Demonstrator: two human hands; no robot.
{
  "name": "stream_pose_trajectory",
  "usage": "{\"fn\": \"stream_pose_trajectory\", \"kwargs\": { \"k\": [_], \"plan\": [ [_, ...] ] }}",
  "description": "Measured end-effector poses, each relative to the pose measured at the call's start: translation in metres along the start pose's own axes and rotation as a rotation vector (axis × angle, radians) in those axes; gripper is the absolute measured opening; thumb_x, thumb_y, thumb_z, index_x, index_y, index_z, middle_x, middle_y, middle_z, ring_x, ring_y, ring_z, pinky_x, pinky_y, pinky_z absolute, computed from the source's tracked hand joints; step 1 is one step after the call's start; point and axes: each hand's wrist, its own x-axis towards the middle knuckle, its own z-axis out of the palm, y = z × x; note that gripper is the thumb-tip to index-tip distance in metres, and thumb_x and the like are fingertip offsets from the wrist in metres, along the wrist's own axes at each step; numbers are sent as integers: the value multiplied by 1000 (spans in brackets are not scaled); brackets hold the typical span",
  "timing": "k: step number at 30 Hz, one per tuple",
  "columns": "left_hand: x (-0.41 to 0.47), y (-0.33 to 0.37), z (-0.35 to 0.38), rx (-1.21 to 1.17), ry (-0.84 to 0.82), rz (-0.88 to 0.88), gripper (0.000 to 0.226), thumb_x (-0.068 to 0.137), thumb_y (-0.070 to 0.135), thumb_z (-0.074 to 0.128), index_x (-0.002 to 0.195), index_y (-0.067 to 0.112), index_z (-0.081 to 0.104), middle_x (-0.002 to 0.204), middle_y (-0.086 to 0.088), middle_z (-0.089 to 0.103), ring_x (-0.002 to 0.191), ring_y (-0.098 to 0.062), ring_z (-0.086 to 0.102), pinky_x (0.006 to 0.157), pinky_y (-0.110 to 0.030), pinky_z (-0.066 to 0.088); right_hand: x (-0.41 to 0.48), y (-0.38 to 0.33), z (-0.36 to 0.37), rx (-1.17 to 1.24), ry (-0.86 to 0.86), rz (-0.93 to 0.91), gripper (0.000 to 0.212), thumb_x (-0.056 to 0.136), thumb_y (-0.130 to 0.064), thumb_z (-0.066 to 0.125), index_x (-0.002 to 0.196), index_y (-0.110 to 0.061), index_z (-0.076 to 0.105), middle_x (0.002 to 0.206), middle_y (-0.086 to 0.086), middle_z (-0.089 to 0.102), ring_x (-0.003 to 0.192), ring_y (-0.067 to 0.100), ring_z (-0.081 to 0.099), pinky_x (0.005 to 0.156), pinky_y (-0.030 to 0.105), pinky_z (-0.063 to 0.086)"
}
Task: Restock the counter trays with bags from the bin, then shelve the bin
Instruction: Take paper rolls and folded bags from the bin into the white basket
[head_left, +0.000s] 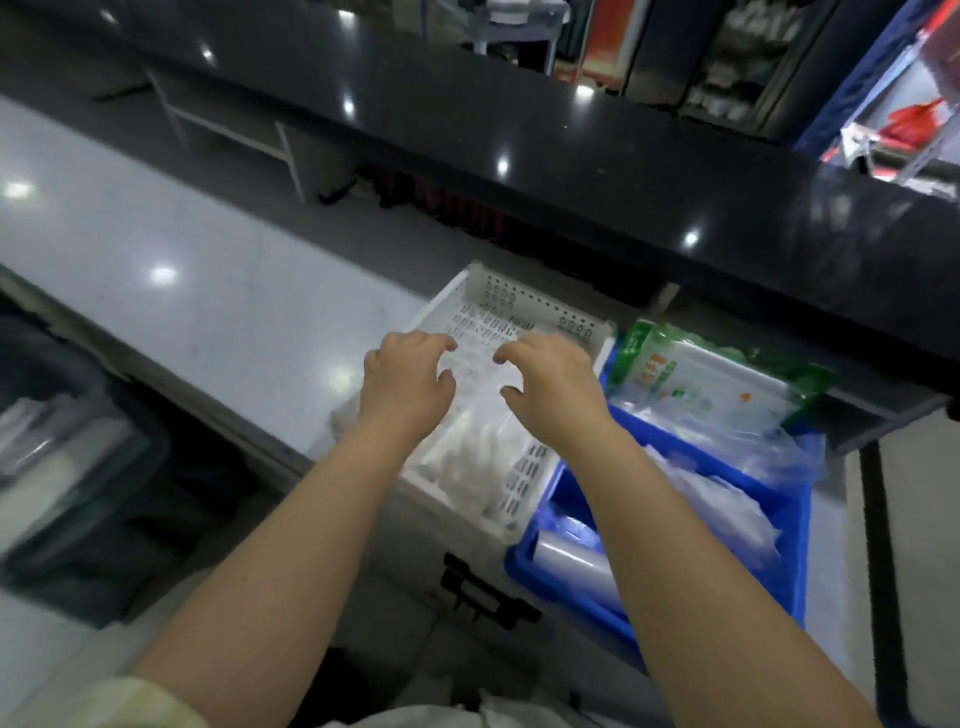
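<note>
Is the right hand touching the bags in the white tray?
Cannot tell. In the head view the right hand hovers, curled, over the white tray and its bags, but blur and the top-down angle hide any gap.

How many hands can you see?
2. The left hand is above the white tray's left side. The right hand is above its right side, beside the blue bin. Fingers are bent; blur hides whether they hold anything.

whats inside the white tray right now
Clear plastic bags fill the near end of the white tray; its far end shows bare perforated floor. The left hand and right hand cover the middle.
</note>
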Motion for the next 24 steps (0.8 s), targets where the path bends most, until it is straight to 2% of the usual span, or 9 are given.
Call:
{"fn": "stream_pose_trajectory", "kwargs": {
  "k": [6,10,13,15,17,21,24],
  "plan": [
    [-16,-167,-82,208,66,-176,34,87,26,55,120,32,60,120,4,63,111,-25,50,89,-41,38,98,-168,66,24,9,-287,36,85,-4,54,113,-25,61,114,0,63,106,26,50,86,37,38],
    [-37,-299,-146,284,130,-316,33,85,26,54,117,32,61,112,2,66,106,-26,52,84,-40,38,163,-302,119,29,-49,-457,36,83,-6,56,113,-25,61,109,0,63,102,26,51,83,37,41],
    [-55,-392,-189,314,161,-442,30,84,28,54,113,31,63,108,2,65,103,-27,51,78,-39,38,198,-397,154,24,-98,-562,25,81,-10,55,102,-20,63,99,3,63,95,30,52,73,38,41],
    [-65,-446,-211,313,155,-519,27,85,31,53,110,31,63,107,2,65,101,-28,52,76,-38,39,217,-452,173,42,-119,-613,15,81,-14,56,94,-16,63,93,6,63,91,33,53,67,35,36],
    [-73,-491,-226,322,140,-589,27,84,33,56,110,32,62,107,2,66,99,-28,54,75,-38,42,234,-499,192,65,-159,-658,14,82,-21,60,95,-16,64,96,8,64,94,33,55,70,36,39],
    [-88,-563,-234,295,120,-724,31,84,32,58,115,31,62,111,0,65,102,-28,55,80,-40,44,264,-565,230,86,-278,-716,29,85,-27,63,113,-21,62,113,3,62,105,26,53,88,40,46],
    [-95,-617,-228,257,77,-852,33,85,31,58,118,33,61,113,1,65,103,-26,53,81,-39,42,290,-604,267,88,-351,-774,30,85,-26,65,115,-21,61,116,2,62,105,24,53,89,39,45]
  ]
}}
